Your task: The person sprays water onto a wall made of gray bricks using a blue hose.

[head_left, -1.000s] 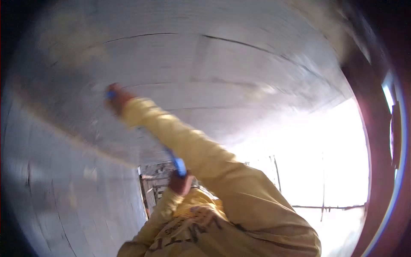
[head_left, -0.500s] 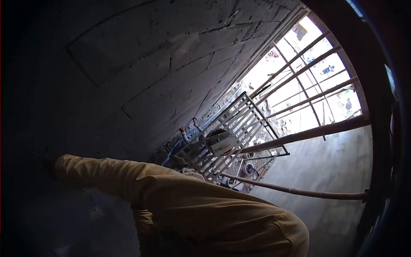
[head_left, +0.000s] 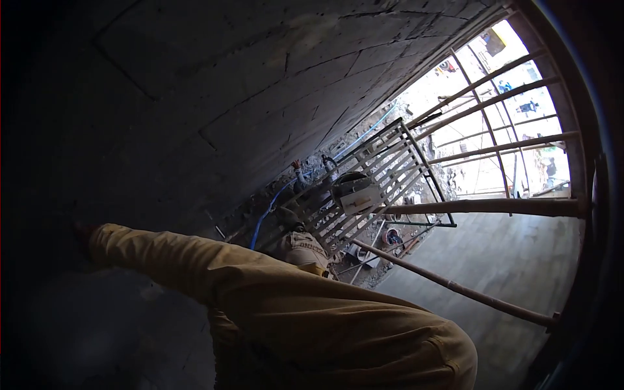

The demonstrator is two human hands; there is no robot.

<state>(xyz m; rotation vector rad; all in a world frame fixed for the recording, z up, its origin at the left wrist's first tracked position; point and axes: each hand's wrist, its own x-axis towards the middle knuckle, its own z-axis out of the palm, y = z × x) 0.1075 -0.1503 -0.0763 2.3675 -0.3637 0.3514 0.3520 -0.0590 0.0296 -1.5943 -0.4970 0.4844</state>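
Observation:
My right arm, in a yellow-brown sleeve (head_left: 279, 279), stretches from the lower right to the left. At its end my right hand (head_left: 84, 239) is a dark shape close to the grey block wall (head_left: 260, 78). Deep shadow hides its fingers and anything it may hold. Another fold of yellow-brown cloth (head_left: 224, 344) hangs under the arm. My left hand does not show. Below the arm, a dark round pan (head_left: 349, 182) with a pale flat board (head_left: 361, 201) against it sits on a slatted platform (head_left: 396, 169).
Beige cloth with lettering (head_left: 304, 248) lies beside the platform's near end. A blue hose (head_left: 263, 221) runs along the wall's foot through rubble. Wooden poles (head_left: 481, 207) cross the right side before a bright opening. Small figures of people (head_left: 528, 107) appear outside.
The view has shifted, so platform, pan and opening sit farther right. More of the beige lettered cloth shows. My right hand stays near the left side, slightly higher and farther right in the picture.

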